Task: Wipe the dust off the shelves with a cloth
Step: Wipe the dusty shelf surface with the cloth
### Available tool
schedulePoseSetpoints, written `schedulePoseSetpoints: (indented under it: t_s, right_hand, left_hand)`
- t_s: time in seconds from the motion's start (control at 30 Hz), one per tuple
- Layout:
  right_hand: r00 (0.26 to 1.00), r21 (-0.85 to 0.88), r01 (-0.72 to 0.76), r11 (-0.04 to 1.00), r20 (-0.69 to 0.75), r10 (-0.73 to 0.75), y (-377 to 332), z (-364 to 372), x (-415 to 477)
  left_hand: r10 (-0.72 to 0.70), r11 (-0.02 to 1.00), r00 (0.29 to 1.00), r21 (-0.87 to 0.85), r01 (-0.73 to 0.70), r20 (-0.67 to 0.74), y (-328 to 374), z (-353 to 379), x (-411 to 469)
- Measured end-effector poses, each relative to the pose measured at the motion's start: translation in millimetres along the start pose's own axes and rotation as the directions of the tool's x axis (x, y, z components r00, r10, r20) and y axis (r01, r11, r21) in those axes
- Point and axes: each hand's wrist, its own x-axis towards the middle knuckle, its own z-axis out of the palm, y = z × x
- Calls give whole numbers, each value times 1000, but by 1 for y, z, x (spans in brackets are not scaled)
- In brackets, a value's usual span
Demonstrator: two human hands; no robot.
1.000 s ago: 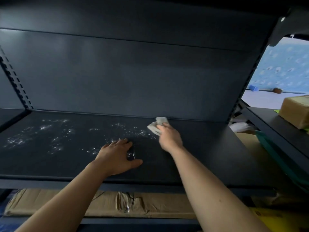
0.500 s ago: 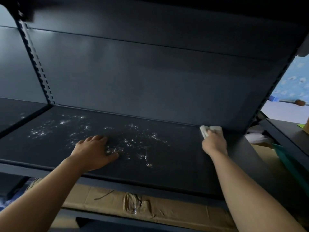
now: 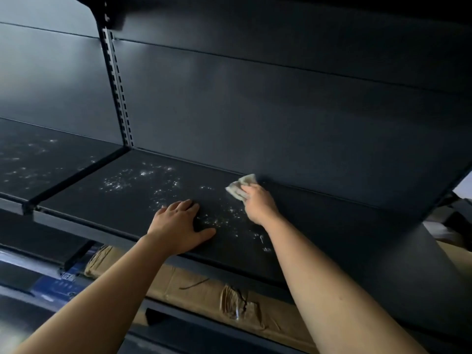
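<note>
A dark metal shelf [image 3: 319,226] runs across the view, with white dust specks [image 3: 132,180] scattered over its left and middle parts. My right hand [image 3: 259,204] presses a small pale cloth [image 3: 240,186] onto the shelf close to the back panel. My left hand [image 3: 178,224] lies flat on the shelf near its front edge, fingers spread, holding nothing. More dust [image 3: 222,218] lies between the two hands.
A slotted upright post [image 3: 117,85] divides this bay from a dusty neighbouring shelf [image 3: 33,159] on the left. A taped cardboard box [image 3: 229,300] lies on the level below. The dark back panel [image 3: 281,111] rises behind the shelf.
My right hand has slid the cloth leftward from the shelf's back right corner toward the dusty middle. The view has swung left, and my left hand stays planted on the shelf.
</note>
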Motion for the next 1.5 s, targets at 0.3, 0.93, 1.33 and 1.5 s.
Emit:
schedulePoseSetpoints:
  t_s: [0.3,0.93,1.33,1.5]
  right_hand:
    - [873,-31,-343,939,-380,306,73,-75,-58]
    - [908,102,-183,978,-363,208,-118,38,-78]
    - [811,-140,-565,813,-274,517,-56,23,-125]
    - [912,77,-333,940,-226,342,-117,30,-119]
  left_hand:
    - [82,997,996,16,-82,-32,-54,-23,-2]
    - [241,967,970,81,-243,33,-137,-27,-3]
    - [270,958,962,84,-273,42,-140,-26,-3]
    - [260,962,965,80,-263,40,-135,-30,-4]
